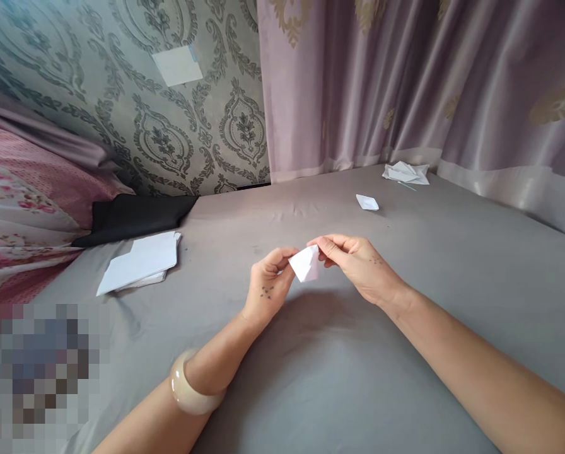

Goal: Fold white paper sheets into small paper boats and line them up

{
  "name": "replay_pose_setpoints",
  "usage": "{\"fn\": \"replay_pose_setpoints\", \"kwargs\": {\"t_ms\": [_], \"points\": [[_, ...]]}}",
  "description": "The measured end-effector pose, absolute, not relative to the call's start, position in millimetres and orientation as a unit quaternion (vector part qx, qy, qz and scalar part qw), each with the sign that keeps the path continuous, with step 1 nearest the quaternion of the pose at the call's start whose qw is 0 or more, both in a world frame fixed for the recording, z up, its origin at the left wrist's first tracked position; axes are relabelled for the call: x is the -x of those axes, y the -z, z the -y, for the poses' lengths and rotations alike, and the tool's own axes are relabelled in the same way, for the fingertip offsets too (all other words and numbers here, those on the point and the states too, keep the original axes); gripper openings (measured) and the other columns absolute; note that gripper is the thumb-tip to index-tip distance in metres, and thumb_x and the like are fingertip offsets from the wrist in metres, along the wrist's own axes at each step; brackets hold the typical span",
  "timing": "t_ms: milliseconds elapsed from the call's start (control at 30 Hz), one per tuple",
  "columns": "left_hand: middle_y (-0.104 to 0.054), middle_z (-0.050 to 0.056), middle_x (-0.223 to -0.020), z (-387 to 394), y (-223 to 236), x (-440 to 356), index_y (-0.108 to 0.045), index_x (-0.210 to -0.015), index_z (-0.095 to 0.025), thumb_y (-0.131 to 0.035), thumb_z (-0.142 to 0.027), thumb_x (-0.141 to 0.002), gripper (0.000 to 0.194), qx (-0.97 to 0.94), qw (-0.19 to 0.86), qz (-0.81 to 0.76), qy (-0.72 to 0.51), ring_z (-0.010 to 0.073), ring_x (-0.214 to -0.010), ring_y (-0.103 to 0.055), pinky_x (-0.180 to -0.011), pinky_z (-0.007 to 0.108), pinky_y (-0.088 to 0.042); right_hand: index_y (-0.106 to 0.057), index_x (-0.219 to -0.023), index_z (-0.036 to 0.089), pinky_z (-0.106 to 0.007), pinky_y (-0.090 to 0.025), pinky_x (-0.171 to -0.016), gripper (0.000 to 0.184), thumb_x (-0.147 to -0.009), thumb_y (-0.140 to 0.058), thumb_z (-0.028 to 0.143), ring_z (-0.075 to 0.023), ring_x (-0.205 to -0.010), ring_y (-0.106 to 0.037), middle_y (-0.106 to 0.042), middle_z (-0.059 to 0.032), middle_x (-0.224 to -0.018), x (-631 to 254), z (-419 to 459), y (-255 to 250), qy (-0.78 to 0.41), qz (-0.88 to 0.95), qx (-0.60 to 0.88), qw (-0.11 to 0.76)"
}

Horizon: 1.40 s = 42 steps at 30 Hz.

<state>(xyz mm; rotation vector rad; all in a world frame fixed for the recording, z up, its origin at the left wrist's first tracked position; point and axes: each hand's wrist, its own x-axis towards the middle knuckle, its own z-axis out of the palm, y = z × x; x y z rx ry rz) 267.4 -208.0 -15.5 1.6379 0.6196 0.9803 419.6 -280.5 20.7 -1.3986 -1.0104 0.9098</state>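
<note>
Over the grey cloth, folded white paper held raised between both hands: left hand pinches its left corner, right hand its upper right edge, fingers closed on it. Paper stack lies left, beside black fabric; small folded piece and paper pile beyond, pile near the curtain. Room to move: both sides of the hands, and nearer the wearer. Lower left corner pixelated, content unreadable; forearms cut off by frame; fingertips behind the paper partly hidden
</note>
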Motion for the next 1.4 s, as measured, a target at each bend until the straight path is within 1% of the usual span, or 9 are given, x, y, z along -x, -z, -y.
{"fn": "replay_pose_setpoints", "kwargs": {"t_ms": [133,300,467,700,833,900,1000,1200,1400], "points": [[-0.070,0.002,-0.075,207.7,17.3,-266.2,-0.067,-0.088,-0.017,-0.065,-0.025,-0.081,0.012,-0.682,0.532,-0.258,-0.431,0.0140,-0.070,-0.061,-0.067,0.023,-0.045,-0.075,-0.092,0.024,-0.032,-0.044,-0.078,0.036,-0.079,-0.063,0.054,-0.0181,-0.091,-0.058,-0.069,-0.0043,-0.092,-416.5,281.5,-21.2,-0.451,0.411,0.566,0.554],[-0.070,0.001,-0.077,206.5,16.7,-266.4,-0.070,-0.087,-0.017,-0.064,-0.023,-0.081,0.010,-0.688,0.514,-0.260,-0.442,0.0123,-0.070,-0.060,-0.068,0.022,-0.045,-0.076,-0.092,0.025,-0.032,-0.042,-0.080,0.030,-0.077,-0.068,0.049,-0.0172,-0.091,-0.056,-0.070,-0.0039,-0.096,-419.2,282.0,-18.9,-0.476,0.408,0.561,0.541],[-0.071,0.002,-0.074,205.5,11.8,-269.2,-0.070,-0.081,-0.016,-0.071,-0.027,-0.076,0.012,-0.632,0.613,-0.257,-0.399,0.0123,-0.068,-0.062,-0.065,0.022,-0.047,-0.077,-0.090,0.021,-0.034,-0.042,-0.081,0.030,-0.076,-0.068,0.047,-0.0180,-0.087,-0.058,-0.071,-0.0051,-0.089,-428.8,279.9,-17.6,-0.478,0.429,0.560,0.523],[-0.071,0.006,-0.082,195.8,11.2,-265.1,-0.068,-0.093,-0.013,-0.073,-0.026,-0.075,0.023,-0.508,0.795,-0.253,-0.215,0.0154,-0.076,-0.067,-0.077,0.030,-0.052,-0.075,-0.078,0.017,-0.029,-0.043,-0.070,0.027,-0.076,-0.067,0.044,-0.0136,-0.069,-0.056,-0.069,-0.0025,-0.073,-435.9,276.8,-11.1,-0.414,0.432,0.635,0.489],[-0.071,0.009,-0.087,191.9,12.1,-262.4,-0.069,-0.093,-0.010,-0.071,-0.022,-0.073,0.023,-0.497,0.804,-0.273,-0.180,0.0196,-0.084,-0.067,-0.084,0.035,-0.053,-0.075,-0.082,0.018,-0.028,-0.043,-0.068,0.028,-0.079,-0.063,0.042,-0.0156,-0.072,-0.059,-0.071,-0.0035,-0.077,-433.6,275.4,-2.5,-0.374,0.463,0.658,0.463],[-0.071,0.011,-0.090,192.7,12.7,-262.6,-0.069,-0.091,-0.010,-0.071,-0.031,-0.075,0.026,-0.517,0.786,-0.293,-0.169,0.0217,-0.088,-0.067,-0.086,0.037,-0.052,-0.075,-0.081,0.018,-0.029,-0.043,-0.068,0.027,-0.080,-0.061,0.041,-0.0166,-0.074,-0.060,-0.071,-0.0036,-0.078,-430.3,275.2,-0.3,-0.343,0.478,0.674,0.448],[-0.071,0.010,-0.088,194.9,13.6,-264.0,-0.071,-0.086,-0.010,-0.074,-0.041,-0.075,0.033,-0.555,0.748,-0.327,-0.159,0.0189,-0.084,-0.067,-0.083,0.032,-0.053,-0.074,-0.077,0.019,-0.029,-0.043,-0.069,0.023,-0.079,-0.062,0.038,-0.0168,-0.076,-0.060,-0.071,-0.0030,-0.083,-425.4,275.7,-1.0,-0.309,0.486,0.691,0.437],[-0.071,0.010,-0.086,188.8,9.3,-262.7,-0.070,-0.088,-0.009,-0.081,-0.037,-0.068,0.035,-0.481,0.784,-0.344,-0.188,0.0174,-0.078,-0.067,-0.076,0.030,-0.056,-0.073,-0.080,0.018,-0.027,-0.044,-0.067,0.043,-0.081,-0.058,0.058,-0.0162,-0.080,-0.059,-0.068,-0.0053,-0.086,-429.5,275.8,-8.3,-0.466,0.400,0.623,0.485],[-0.071,0.008,-0.085,182.6,6.3,-260.0,-0.071,-0.088,-0.010,-0.079,-0.034,-0.071,0.030,-0.468,0.790,-0.329,-0.222,0.0145,-0.075,-0.067,-0.073,0.027,-0.056,-0.076,-0.093,0.020,-0.025,-0.046,-0.070,0.038,-0.074,-0.071,0.052,-0.0152,-0.087,-0.058,-0.067,-0.0072,-0.101,-436.4,277.1,-9.1,-0.569,0.378,0.573,0.453]]}}
